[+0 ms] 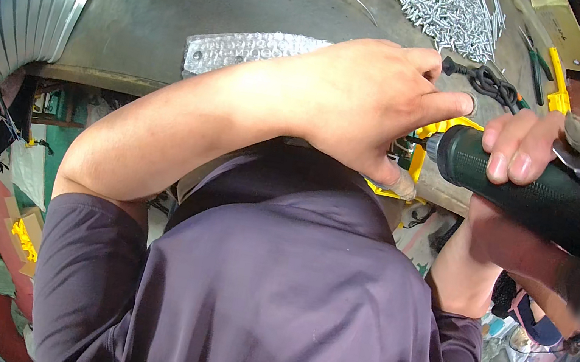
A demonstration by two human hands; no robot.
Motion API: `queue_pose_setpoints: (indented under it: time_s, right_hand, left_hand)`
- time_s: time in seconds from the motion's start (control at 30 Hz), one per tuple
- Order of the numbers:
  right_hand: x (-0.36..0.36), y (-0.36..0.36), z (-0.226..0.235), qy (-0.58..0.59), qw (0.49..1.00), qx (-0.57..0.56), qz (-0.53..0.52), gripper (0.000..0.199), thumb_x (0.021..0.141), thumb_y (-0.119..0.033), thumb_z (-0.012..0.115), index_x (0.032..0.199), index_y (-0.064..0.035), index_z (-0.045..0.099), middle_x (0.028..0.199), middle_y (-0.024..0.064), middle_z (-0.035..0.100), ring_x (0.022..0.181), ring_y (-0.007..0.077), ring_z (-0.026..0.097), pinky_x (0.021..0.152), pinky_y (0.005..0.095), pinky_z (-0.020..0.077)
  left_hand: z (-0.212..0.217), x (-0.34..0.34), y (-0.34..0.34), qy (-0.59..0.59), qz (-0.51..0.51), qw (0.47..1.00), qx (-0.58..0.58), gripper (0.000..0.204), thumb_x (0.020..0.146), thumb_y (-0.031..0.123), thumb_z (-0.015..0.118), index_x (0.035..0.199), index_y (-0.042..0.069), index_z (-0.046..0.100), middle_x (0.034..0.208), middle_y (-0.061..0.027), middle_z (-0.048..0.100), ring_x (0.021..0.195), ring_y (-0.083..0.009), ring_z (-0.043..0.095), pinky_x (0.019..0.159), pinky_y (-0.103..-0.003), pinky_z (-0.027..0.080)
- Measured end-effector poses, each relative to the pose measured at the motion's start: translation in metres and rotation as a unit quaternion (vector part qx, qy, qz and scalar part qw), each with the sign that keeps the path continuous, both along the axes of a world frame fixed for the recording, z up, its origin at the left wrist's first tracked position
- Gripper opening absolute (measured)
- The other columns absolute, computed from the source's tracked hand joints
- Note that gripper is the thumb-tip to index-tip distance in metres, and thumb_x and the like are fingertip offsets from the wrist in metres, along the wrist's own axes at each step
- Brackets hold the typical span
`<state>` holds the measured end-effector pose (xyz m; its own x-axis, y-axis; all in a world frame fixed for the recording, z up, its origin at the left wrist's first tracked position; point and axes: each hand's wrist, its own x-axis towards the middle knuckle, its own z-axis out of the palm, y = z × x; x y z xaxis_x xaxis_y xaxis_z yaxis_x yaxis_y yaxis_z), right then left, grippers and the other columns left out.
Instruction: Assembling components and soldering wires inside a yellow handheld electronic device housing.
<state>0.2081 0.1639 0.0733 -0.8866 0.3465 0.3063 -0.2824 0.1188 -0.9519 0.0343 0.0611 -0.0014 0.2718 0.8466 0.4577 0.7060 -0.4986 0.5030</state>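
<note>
My right hand (522,147) is wrapped round a black cylindrical power screwdriver (533,195), held level at the right. Its metal tip points left towards a yellow plastic part (418,160) at the bench edge. My left hand (376,103) reaches across from the left, its back towards me. The thumb rests by the lower edge of the yellow part, and the index finger stretches over its far side; the remaining fingers and much of the part are hidden. Tape covers the fingertips. Behind my left wrist lies a bubble-wrapped flat piece (250,52).
A heap of small silver screws or rivets (449,12) lies at the far right. Near it are a coiled black cable (494,85), pliers (536,65) and a yellow bar (558,80). A fanned row of metal blades (35,8) stands at the left. Other people sit nearby on both sides.
</note>
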Motion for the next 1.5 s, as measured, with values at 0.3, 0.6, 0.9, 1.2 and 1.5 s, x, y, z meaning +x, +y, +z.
queue_pose_setpoints:
  time_s: [0.3,0.6,0.9,1.2,1.5]
  right_hand:
    - [-0.01,-0.013,0.004,-0.043,0.999,-0.015,-0.021,0.033,0.083,-0.04,0.067,0.093,-0.0117,0.054,0.086,-0.0011,0.048,0.078,0.014,0.05,0.095,0.0372,0.0367]
    - [-0.015,-0.018,0.012,-0.07,0.996,0.031,-0.051,0.037,0.08,-0.044,0.067,0.09,-0.0105,0.052,0.084,0.0002,0.047,0.076,0.0137,0.049,0.084,0.034,0.0385]
    - [-0.013,-0.008,-0.01,0.032,0.999,-0.025,-0.008,0.046,0.081,-0.046,0.065,0.103,-0.0084,0.052,0.083,0.0003,0.047,0.072,0.013,0.047,0.074,0.0316,0.0374]
    - [0.055,0.024,0.003,0.174,0.942,-0.248,-0.141,0.063,0.083,-0.054,0.061,0.111,0.0015,0.05,0.09,0.0059,0.051,0.076,0.018,0.05,0.074,0.0367,0.0435]
    - [0.175,0.134,-0.057,-0.471,0.655,0.359,-0.47,0.05,0.092,-0.039,0.059,0.122,-0.0007,0.046,0.107,0.0227,0.062,0.101,0.0358,0.06,0.087,0.0393,0.0454]
  left_hand:
    - [-0.001,0.001,0.001,-0.004,0.005,1.0,0.014,0.076,0.063,0.044,0.079,0.122,0.003,0.054,0.09,-0.014,0.061,0.096,-0.0281,0.056,0.079,-0.039,0.049]
    - [0.004,-0.001,0.001,0.005,-0.006,1.0,-0.022,0.075,0.063,0.039,0.08,0.123,0.004,0.052,0.089,-0.0122,0.062,0.096,-0.0282,0.057,0.079,-0.039,0.049]
    - [0.002,0.001,-0.001,-0.01,0.001,1.0,-0.014,0.07,0.063,0.037,0.079,0.118,0.004,0.053,0.093,-0.0122,0.064,0.099,-0.0274,0.055,0.079,-0.038,0.051]
    - [0.019,-0.017,-0.013,-0.027,0.015,0.996,0.088,0.09,0.063,0.05,0.08,0.126,-0.004,0.046,0.118,-0.0204,0.054,0.112,-0.0386,0.05,0.096,-0.046,0.042]
    - [-0.001,-0.029,-0.079,0.164,0.189,0.968,-0.023,0.066,0.07,0.01,0.078,0.126,0.0,0.047,0.108,-0.0202,0.061,0.102,-0.0351,0.06,0.086,-0.039,0.048]
